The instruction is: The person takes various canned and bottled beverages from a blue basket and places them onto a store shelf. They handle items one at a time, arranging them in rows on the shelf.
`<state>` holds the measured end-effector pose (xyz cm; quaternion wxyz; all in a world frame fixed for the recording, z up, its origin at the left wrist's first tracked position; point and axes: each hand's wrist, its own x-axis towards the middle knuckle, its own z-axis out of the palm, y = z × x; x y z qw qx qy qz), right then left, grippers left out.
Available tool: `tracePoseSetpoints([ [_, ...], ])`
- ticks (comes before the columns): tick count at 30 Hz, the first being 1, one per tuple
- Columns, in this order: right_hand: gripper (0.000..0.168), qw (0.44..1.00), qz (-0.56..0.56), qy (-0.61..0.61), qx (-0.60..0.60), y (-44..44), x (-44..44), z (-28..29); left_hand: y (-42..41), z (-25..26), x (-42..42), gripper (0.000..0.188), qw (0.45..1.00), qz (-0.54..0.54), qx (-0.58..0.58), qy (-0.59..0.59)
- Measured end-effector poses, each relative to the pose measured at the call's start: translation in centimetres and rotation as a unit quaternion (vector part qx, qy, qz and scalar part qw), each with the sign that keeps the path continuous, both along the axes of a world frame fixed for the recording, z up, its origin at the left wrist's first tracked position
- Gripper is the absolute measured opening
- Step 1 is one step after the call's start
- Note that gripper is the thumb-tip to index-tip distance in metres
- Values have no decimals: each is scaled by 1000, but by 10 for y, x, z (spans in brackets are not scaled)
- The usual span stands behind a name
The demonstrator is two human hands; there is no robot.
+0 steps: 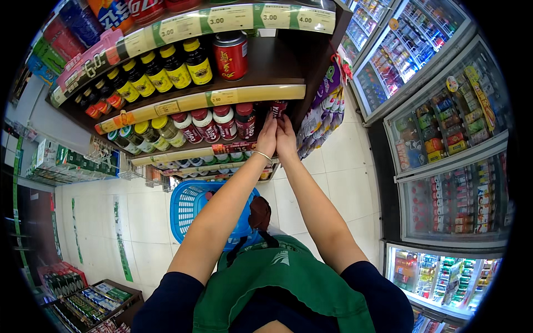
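At the right end of a middle shelf, my left hand (267, 135) and my right hand (286, 136) lie side by side around a dark red bottle (278, 109). The bottle's upper part is hidden under the shelf above. Left of my hands stands a row of bottles in matching dark red wrap, among them a red-capped bottle (245, 120) close by. Farther left are yellow-capped jars (168, 130). On the shelf above stand a red can (230, 56) and black bottles with yellow labels (198, 62).
A blue plastic basket (183, 208) stands on the tiled floor below the shelf, left of my legs. Bagged goods (322, 112) hang on the shelf unit's right end. Glass-door drink coolers (454, 200) line the right side. A wire rack (156, 177) juts out at the left.
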<state>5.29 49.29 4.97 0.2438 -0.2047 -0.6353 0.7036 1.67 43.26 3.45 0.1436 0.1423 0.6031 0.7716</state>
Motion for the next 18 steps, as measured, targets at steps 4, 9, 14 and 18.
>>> tracePoseSetpoints([
  [4, 55, 998, 34, -34, -39, 9, 6, 25, 14, -12, -6, 53, 1000, -3, 13, 3],
  [9, 56, 996, 49, -59, -51, 18, -6, 26, 24, -15, -16, 53, 999, -17, 33, -27],
  [14, 53, 995, 35, -3, -96, 13, -23, 12, 18, -24, -32, 55, 1000, -2, -23, -13],
  [18, 52, 995, 26, -32, -90, 17, -6, 1, 13, 1, -2, 54, 997, -28, -60, -26],
])
